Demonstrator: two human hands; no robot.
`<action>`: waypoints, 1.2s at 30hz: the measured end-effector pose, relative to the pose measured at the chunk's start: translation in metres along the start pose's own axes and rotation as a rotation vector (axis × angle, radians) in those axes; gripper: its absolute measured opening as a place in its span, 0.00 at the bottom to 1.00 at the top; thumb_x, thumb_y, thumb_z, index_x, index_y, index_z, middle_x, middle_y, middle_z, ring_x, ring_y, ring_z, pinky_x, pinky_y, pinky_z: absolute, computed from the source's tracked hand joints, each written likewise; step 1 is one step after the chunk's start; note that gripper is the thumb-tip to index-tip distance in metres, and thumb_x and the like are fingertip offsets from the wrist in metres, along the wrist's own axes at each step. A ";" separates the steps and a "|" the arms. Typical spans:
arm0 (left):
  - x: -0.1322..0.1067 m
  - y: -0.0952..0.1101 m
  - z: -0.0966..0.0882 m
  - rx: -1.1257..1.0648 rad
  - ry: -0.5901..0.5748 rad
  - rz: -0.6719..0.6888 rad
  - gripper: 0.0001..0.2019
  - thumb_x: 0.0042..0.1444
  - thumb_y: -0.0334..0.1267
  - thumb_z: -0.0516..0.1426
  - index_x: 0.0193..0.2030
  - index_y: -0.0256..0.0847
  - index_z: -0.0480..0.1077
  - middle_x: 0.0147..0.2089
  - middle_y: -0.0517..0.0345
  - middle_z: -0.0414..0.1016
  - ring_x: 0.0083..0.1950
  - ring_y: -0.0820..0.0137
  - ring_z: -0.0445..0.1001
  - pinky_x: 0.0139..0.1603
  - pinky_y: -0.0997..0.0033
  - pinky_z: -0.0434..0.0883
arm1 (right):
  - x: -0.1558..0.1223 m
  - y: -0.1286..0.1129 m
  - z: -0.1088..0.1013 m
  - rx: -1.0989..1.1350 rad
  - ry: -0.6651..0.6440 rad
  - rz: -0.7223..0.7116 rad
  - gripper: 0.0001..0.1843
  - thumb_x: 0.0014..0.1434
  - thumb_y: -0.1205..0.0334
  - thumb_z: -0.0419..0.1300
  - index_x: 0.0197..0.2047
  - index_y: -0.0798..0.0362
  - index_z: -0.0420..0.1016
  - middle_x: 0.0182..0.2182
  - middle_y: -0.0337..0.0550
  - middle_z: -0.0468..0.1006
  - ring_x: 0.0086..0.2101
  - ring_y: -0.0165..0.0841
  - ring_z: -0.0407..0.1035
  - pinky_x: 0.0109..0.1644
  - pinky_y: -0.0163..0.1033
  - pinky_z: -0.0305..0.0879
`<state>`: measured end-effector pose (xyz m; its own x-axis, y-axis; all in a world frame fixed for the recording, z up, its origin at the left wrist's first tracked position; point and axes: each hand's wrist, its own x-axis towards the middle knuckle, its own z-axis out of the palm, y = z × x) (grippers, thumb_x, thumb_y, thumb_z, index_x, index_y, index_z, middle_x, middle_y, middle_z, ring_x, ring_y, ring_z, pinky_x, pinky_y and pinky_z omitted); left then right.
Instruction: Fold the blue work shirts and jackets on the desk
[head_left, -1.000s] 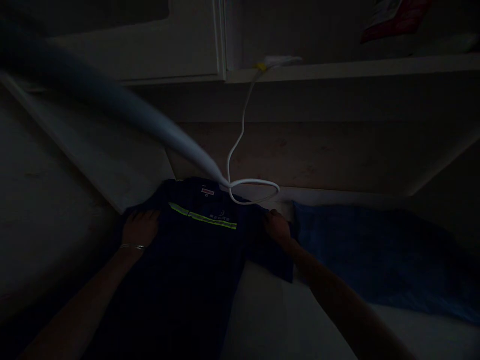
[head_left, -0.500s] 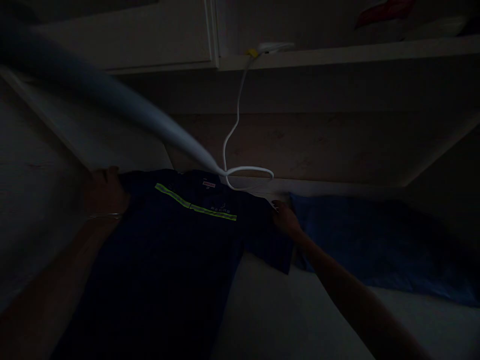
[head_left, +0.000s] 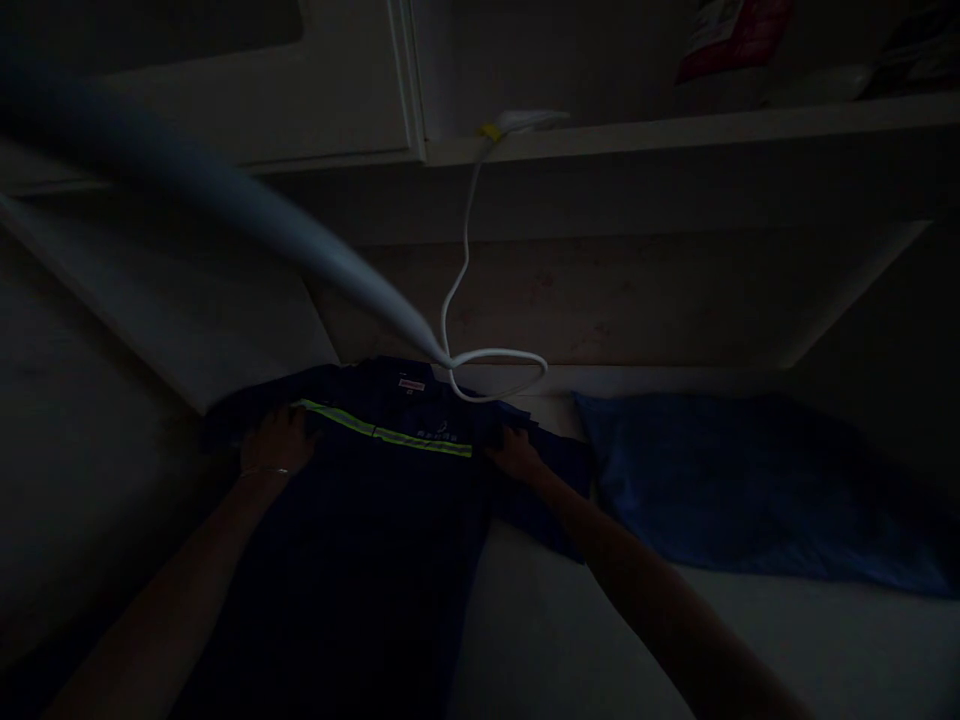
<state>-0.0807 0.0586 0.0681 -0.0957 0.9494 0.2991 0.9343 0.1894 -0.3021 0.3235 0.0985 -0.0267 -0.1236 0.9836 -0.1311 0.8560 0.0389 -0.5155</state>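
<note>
A dark navy short-sleeved shirt (head_left: 352, 540) lies spread out, front up, with a yellow-green reflective stripe (head_left: 420, 441) across its chest and a small label inside the collar. My left hand (head_left: 279, 440), with a thin bracelet at the wrist, is closed on the cloth by the stripe's left end. On the opposite side my right hand (head_left: 515, 453) grips the shirt near the shoulder, where the fabric bunches up. Dim light hides the fingertips of both hands.
A blue pillow-like cloth item (head_left: 720, 490) lies on the pale bed surface (head_left: 540, 630) at right. A white cable (head_left: 466, 245) hangs in a loop from the shelf (head_left: 645, 130) overhead. One blurred pale tube (head_left: 322, 245) crosses close to the camera. Cabinet doors (head_left: 330, 110) are upper left.
Both hands have moved inward along the shirt, from the sleeves toward the chest stripe. The left sleeve now lies exposed beyond my left hand. The view has shifted slightly.
</note>
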 end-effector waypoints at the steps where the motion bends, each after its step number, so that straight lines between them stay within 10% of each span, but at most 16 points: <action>1: -0.001 -0.006 0.003 0.008 -0.010 -0.002 0.27 0.62 0.46 0.46 0.61 0.30 0.64 0.64 0.32 0.63 0.63 0.45 0.62 0.55 0.45 0.67 | 0.003 0.000 -0.001 -0.011 0.016 0.010 0.36 0.63 0.48 0.56 0.68 0.58 0.56 0.65 0.64 0.58 0.56 0.46 0.68 0.56 0.44 0.64; 9: -0.016 -0.004 -0.009 -0.017 -0.142 0.116 0.19 0.63 0.35 0.41 0.44 0.40 0.73 0.50 0.46 0.71 0.48 0.60 0.75 0.46 0.60 0.71 | 0.049 -0.019 -0.023 -0.053 0.078 -0.027 0.24 0.64 0.55 0.53 0.62 0.53 0.67 0.59 0.55 0.69 0.58 0.44 0.65 0.58 0.45 0.62; 13: -0.029 -0.001 -0.017 -0.063 -0.162 0.098 0.20 0.63 0.34 0.40 0.53 0.43 0.70 0.55 0.49 0.71 0.51 0.60 0.75 0.45 0.59 0.72 | 0.066 -0.028 -0.029 -0.079 0.082 0.012 0.19 0.64 0.55 0.52 0.52 0.53 0.74 0.50 0.54 0.77 0.52 0.48 0.70 0.52 0.52 0.65; 26: -0.018 -0.004 0.006 -0.130 -0.128 -0.008 0.32 0.65 0.51 0.39 0.67 0.29 0.57 0.61 0.29 0.66 0.59 0.47 0.70 0.57 0.49 0.67 | 0.029 -0.070 -0.021 -0.071 0.118 -0.285 0.26 0.64 0.58 0.53 0.65 0.49 0.60 0.53 0.49 0.76 0.52 0.41 0.70 0.54 0.42 0.62; 31: -0.008 -0.010 0.007 -0.160 -0.292 0.022 0.27 0.65 0.44 0.38 0.60 0.35 0.68 0.54 0.38 0.76 0.50 0.51 0.77 0.52 0.51 0.71 | 0.031 -0.064 -0.016 -0.102 0.026 -0.274 0.21 0.64 0.56 0.54 0.58 0.53 0.69 0.56 0.53 0.72 0.54 0.42 0.67 0.57 0.43 0.61; 36: -0.025 -0.005 -0.004 -0.172 -0.171 0.153 0.20 0.61 0.39 0.45 0.51 0.42 0.76 0.63 0.48 0.70 0.64 0.59 0.67 0.67 0.55 0.62 | 0.046 -0.063 -0.002 -0.086 -0.005 -0.245 0.25 0.63 0.54 0.56 0.60 0.57 0.68 0.57 0.57 0.70 0.58 0.43 0.64 0.59 0.44 0.60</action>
<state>-0.0814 0.0324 0.0659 0.0082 0.9949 0.1002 0.9854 0.0090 -0.1700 0.2652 0.1418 0.0018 -0.3349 0.9421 -0.0159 0.8396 0.2907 -0.4588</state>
